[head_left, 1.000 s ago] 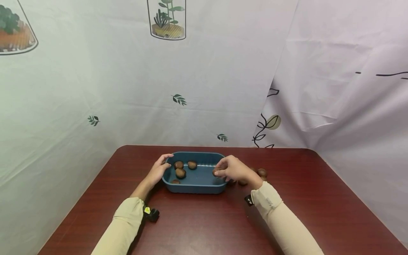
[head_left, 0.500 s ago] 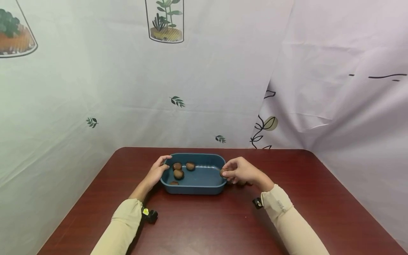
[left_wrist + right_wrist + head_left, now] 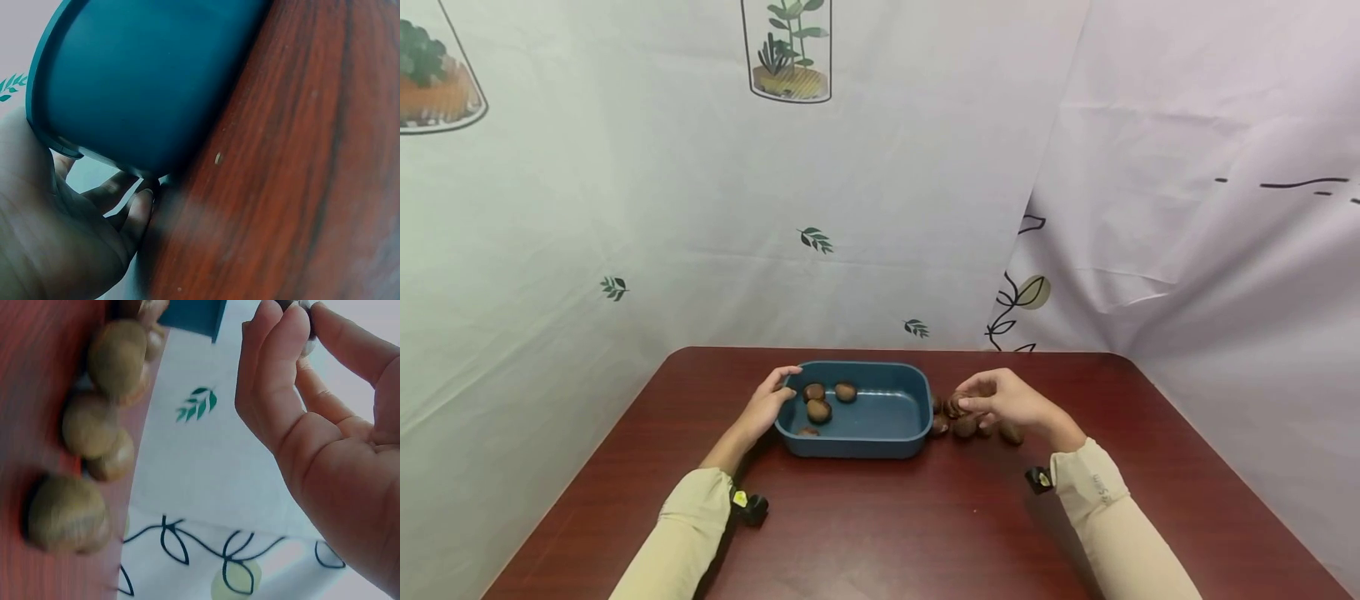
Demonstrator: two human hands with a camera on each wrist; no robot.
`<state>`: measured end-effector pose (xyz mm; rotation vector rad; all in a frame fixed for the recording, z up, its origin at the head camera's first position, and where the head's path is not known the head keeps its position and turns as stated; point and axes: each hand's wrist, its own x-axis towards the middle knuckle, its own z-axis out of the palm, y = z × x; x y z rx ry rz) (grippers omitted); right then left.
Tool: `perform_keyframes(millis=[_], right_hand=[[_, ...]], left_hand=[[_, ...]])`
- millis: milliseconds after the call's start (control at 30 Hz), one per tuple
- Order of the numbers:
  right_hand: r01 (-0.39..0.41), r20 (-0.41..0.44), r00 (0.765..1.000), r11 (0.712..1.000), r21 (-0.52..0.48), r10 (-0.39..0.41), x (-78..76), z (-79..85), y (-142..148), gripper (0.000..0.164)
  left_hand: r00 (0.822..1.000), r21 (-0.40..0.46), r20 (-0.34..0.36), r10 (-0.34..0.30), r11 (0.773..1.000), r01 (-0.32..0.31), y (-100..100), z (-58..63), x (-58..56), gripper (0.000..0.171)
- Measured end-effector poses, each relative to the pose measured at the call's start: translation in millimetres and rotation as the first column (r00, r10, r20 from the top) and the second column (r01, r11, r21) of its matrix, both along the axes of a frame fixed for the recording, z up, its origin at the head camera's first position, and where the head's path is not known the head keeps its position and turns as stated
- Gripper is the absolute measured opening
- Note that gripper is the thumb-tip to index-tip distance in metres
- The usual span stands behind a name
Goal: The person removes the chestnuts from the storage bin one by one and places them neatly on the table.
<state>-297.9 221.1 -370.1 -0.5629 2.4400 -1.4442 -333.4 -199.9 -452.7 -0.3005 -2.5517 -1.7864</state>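
My left hand [image 3: 767,406] holds the left end of a blue rectangular tray [image 3: 857,447], its thumb and forefinger at the rim. In the left wrist view, the fingertips [image 3: 140,206] curl against the tray's outer wall [image 3: 144,75]. Several round brown things [image 3: 818,410] lie in the tray's left half; whether they are mushrooms or chestnuts I cannot tell. Right of the tray, my right hand [image 3: 1011,398] pinches another round brown thing [image 3: 957,405] between thumb and fingers, just over a pile. The fingers hide most of it in the right wrist view.
A loose pile of similar brown things [image 3: 965,427] sits on the table against the tray's right end, partly under my right hand. The reddish-brown table [image 3: 880,533] meets a white printed cloth [image 3: 737,275] at its back edge.
My right hand has moved rightward from over the tray, past its right rim, to the pile, still pinching a round brown thing. My left hand stays at the tray.
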Motion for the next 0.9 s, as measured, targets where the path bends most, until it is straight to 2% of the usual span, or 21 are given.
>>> perform_keyframes(millis=[233,367,400,500,600,900], right_hand=[[0.037,0.0,0.999,0.999,-0.001,-0.037,-2.4,-3.7,22,0.031],[0.062,0.017,0.998,0.998,-0.016,-0.062,-2.7,-6.7,33,0.033],[0.077,0.025,0.997,0.997,-0.021,-0.076,-2.8,-7.4,35,0.033],[0.122,0.043,0.992,0.992,-0.025,-0.121,-2.8,-10.0,44,0.035],[0.158,0.051,0.986,0.987,-0.023,-0.156,-3.6,-11.5,49,0.036],[0.237,0.102,0.967,0.971,-0.026,-0.233,-5.7,-16.6,69,0.036]], left_hand=[[1.0,-0.003,-0.006,-0.003,1.0,0.003,0,1.1,-0.1,0.041],[1.0,0.013,0.015,-0.021,1.0,0.021,2,16.2,10.0,0.042],[1.0,0.017,0.015,-0.022,1.0,0.022,2,16.9,10.8,0.042],[1.0,0.01,0.011,-0.02,1.0,0.02,4,15.3,9.6,0.042],[1.0,0.007,-0.008,-0.006,1.0,0.006,0,3.1,1.2,0.04],[1.0,0.02,-0.005,-0.012,1.0,0.012,0,1.4,0.2,0.041]])
